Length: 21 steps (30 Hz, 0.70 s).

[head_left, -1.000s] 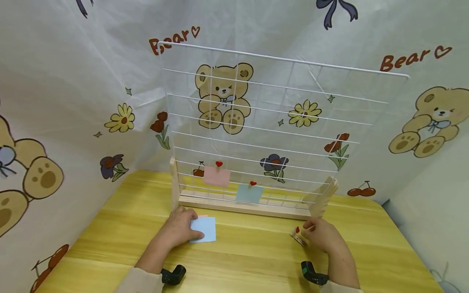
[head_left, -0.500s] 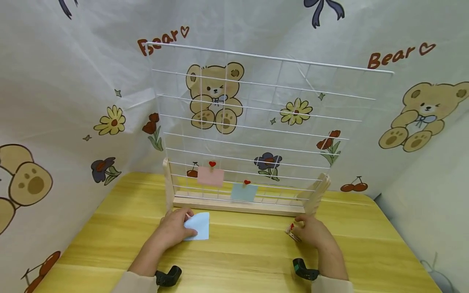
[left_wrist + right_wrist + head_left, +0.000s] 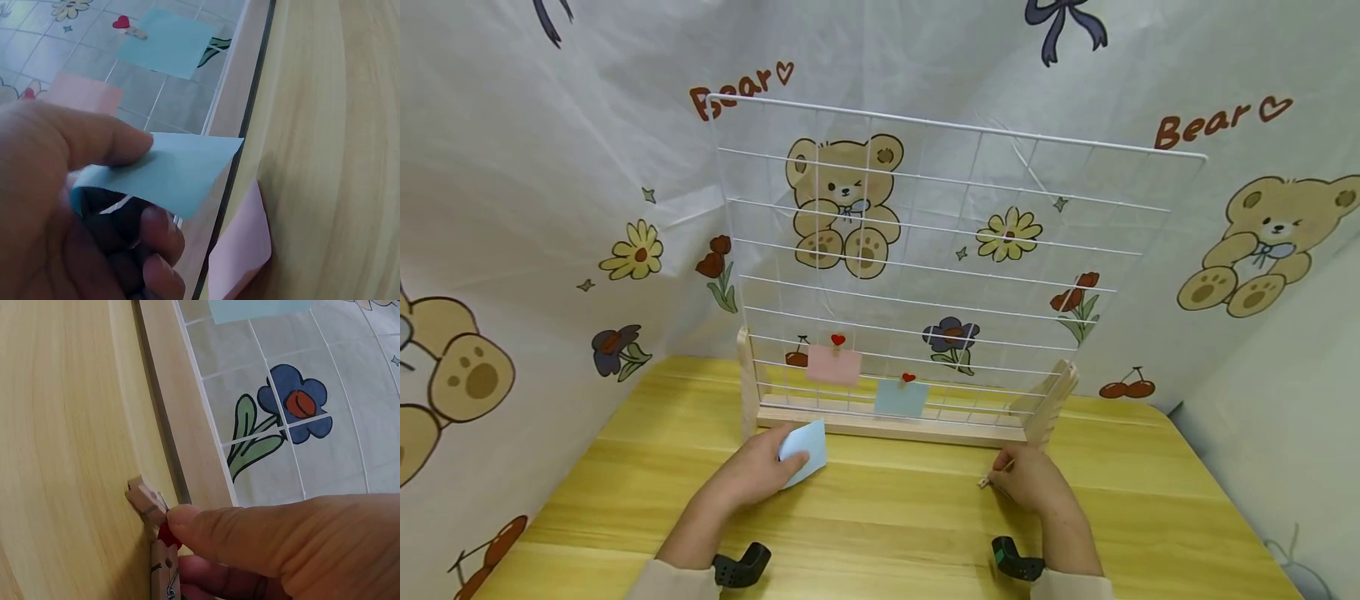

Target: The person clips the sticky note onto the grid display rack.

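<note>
My left hand (image 3: pixel 756 469) pinches a light blue paper note (image 3: pixel 169 165) between thumb and fingers, and the sheet bends upward off the table. Under it a pink note (image 3: pixel 244 250) lies near the rack's base. At the right, my right hand (image 3: pixel 1030 477) pinches a small wooden clothespin (image 3: pixel 148 501) between thumb and fingertips. Right below the thumb shows a red heart (image 3: pixel 167 537), with a second clothespin (image 3: pixel 165 572) partly hidden by the fingers. A pink note (image 3: pixel 833 366) and a pale blue note (image 3: pixel 901 398) hang on the white wire rack (image 3: pixel 955 265) from heart clothespins.
The rack's wooden base (image 3: pixel 887 427) runs across the back of the wood-grain table (image 3: pixel 880 533), with an upright foot (image 3: pixel 1051 407) at each end. A bear-print cloth (image 3: pixel 625 125) hangs behind and at the sides.
The left hand has raised the blue note from the table and tilted it. The right hand's fingers have closed on a clothespin and moved slightly left. The head view has shifted a little.
</note>
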Available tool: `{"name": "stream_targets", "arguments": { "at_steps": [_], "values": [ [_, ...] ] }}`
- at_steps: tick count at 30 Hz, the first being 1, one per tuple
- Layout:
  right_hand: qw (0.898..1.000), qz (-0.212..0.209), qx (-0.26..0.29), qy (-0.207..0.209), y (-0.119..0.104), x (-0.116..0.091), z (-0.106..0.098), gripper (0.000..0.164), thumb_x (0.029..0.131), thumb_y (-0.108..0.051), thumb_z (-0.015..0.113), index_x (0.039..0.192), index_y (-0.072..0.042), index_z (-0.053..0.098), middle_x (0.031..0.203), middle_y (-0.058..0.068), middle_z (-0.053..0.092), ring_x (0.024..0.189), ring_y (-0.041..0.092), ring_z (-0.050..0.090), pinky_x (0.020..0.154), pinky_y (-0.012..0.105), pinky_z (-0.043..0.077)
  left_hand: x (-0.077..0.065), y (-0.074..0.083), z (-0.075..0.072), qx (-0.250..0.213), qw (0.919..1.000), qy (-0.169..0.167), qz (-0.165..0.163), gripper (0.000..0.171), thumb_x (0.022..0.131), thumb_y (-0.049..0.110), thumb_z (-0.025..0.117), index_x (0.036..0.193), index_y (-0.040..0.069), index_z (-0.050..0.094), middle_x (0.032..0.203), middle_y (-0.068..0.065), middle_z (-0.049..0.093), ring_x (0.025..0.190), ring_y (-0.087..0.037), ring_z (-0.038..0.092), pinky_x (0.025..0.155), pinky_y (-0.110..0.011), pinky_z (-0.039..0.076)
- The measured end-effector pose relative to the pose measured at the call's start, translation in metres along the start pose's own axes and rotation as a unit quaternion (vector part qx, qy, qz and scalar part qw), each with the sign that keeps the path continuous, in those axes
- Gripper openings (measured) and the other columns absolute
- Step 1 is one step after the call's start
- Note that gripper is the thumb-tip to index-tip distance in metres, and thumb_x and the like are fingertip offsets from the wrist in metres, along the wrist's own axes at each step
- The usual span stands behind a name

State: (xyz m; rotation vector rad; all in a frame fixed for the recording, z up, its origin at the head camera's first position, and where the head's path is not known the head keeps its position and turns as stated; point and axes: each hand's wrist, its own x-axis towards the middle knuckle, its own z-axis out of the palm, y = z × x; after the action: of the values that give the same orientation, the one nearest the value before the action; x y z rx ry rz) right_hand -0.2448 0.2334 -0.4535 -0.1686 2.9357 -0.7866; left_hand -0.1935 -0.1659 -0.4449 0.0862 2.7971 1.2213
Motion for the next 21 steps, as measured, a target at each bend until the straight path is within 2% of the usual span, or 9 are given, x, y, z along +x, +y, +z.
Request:
{"name": "stream_targets", "arguments": {
  "at_steps": [5, 8, 11, 15, 18, 21],
  "values": [
    [1.000, -0.003, 0.003, -0.003, 0.000, 0.000, 0.001, 0.024, 0.090, -0.015, 0.076, 0.072, -0.010, 0.061, 0.066, 0.001, 0.055, 0.061, 0.017, 0.048, 0.054, 0.029, 0.038, -0.002, 0.004, -0.003, -0.040, 0.9992, -0.002, 0.002, 0.019, 0.096, 0.014, 0.060, 0.114, 0.010, 0.057, 0.089, -0.006, 0.062, 0.072, -0.019, 0.055, 0.060, -0.033, 0.046],
    [1.000, 0.002, 0.010, -0.007, -0.002, 0.000, 0.001, 0.024, 0.092, -0.016, 0.075, 0.073, -0.011, 0.061, 0.064, 0.000, 0.053, 0.059, 0.016, 0.048, 0.053, 0.028, 0.038, -0.003, 0.006, -0.003, -0.068, 0.9977, -0.002, -0.006, 0.009, 0.094, 0.011, 0.055, 0.103, 0.010, 0.052, 0.082, -0.007, 0.059, 0.066, -0.020, 0.056, 0.056, -0.032, 0.046],
    [1.000, 0.010, 0.022, -0.008, -0.004, -0.001, -0.002, 0.020, 0.093, -0.016, 0.073, 0.077, -0.011, 0.061, 0.065, 0.001, 0.054, 0.059, 0.016, 0.048, 0.053, 0.028, 0.039, -0.004, 0.009, -0.004, -0.096, 0.9954, 0.004, -0.006, 0.008, 0.094, 0.008, 0.053, 0.101, 0.009, 0.049, 0.084, -0.008, 0.060, 0.068, -0.020, 0.057, 0.056, -0.032, 0.047],
    [0.999, -0.002, 0.034, 0.005, -0.008, -0.001, -0.006, 0.017, 0.095, -0.014, 0.071, 0.082, -0.010, 0.061, 0.068, 0.001, 0.056, 0.062, 0.016, 0.050, 0.054, 0.029, 0.040, -0.005, 0.014, -0.006, -0.144, 0.9895, 0.007, -0.002, 0.009, 0.093, 0.005, 0.050, 0.100, 0.008, 0.046, 0.091, -0.013, 0.061, 0.070, -0.023, 0.059, 0.054, -0.032, 0.048],
    [0.999, -0.012, 0.039, 0.017, -0.010, 0.000, -0.007, 0.016, 0.096, -0.016, 0.071, 0.084, -0.009, 0.062, 0.071, 0.001, 0.059, 0.064, 0.015, 0.051, 0.056, 0.029, 0.041, -0.006, 0.017, -0.009, -0.171, 0.9851, 0.019, 0.006, 0.012, 0.090, 0.003, 0.049, 0.098, 0.008, 0.042, 0.098, -0.017, 0.058, 0.070, -0.024, 0.060, 0.049, -0.031, 0.047],
    [0.999, -0.008, 0.047, 0.020, -0.011, 0.001, -0.006, 0.014, 0.096, -0.016, 0.070, 0.086, -0.008, 0.064, 0.073, 0.001, 0.062, 0.065, 0.015, 0.054, 0.058, 0.029, 0.045, -0.007, 0.019, -0.010, -0.185, 0.9817, 0.039, 0.025, 0.015, 0.089, 0.000, 0.049, 0.096, 0.008, 0.038, 0.100, -0.020, 0.052, 0.073, -0.024, 0.055, 0.054, -0.028, 0.043]
  ]
}}
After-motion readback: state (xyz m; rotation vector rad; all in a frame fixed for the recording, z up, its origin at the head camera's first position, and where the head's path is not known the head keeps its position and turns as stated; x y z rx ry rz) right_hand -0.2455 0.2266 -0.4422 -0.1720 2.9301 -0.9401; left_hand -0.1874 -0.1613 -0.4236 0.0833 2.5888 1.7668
